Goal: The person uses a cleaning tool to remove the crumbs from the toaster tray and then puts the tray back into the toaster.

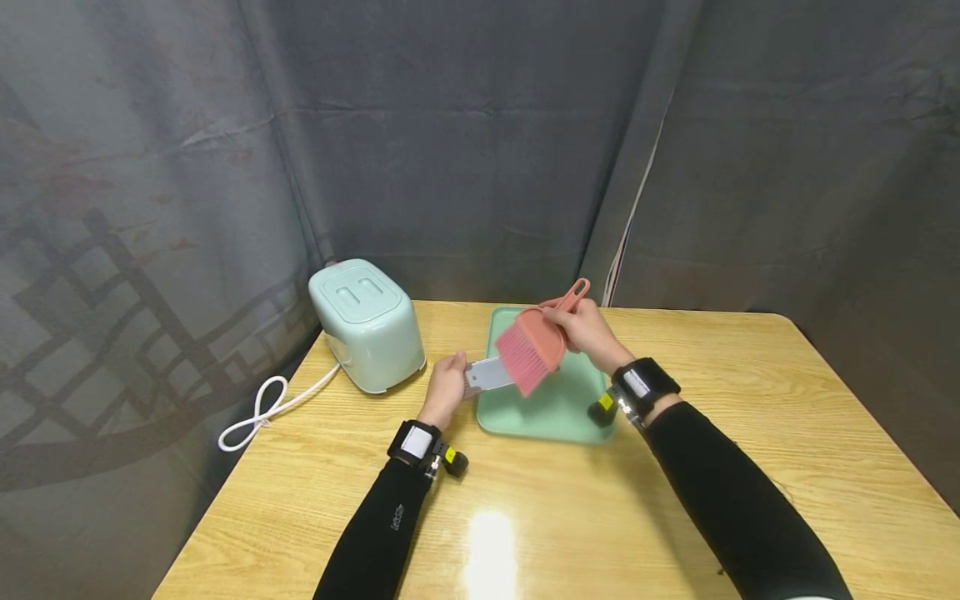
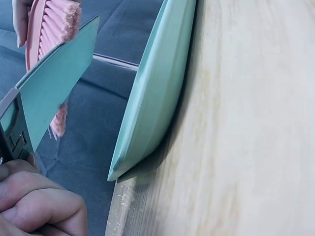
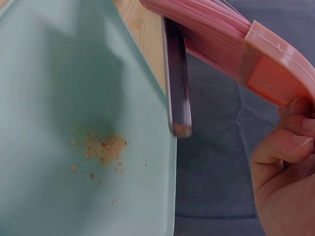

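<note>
1. The left hand [image 1: 444, 387] grips the near end of a flat metal crumb tray [image 1: 489, 374], its fingers curled around it, and holds it out over the left edge of the green tray [image 1: 558, 408].
2. The right hand [image 1: 588, 330] is closed around the handle of a pink brush [image 1: 532, 348]; the bristles lie against the far end of the crumb tray, just above the green tray.
3. In the right wrist view a small heap of brown crumbs [image 3: 104, 147] lies on the green tray, below the brush, and a few crumbs seem to stick at the tip of the metal tray.
4. My judgement: the sweeping is partly done, because crumbs are already in the green tray, but the brush is on the metal, so some cleaning is left.
5. A mint green toaster [image 1: 367, 322] stands to the left of the left hand, with its white cord [image 1: 258, 412] on the wooden table [image 1: 750, 433].
</note>
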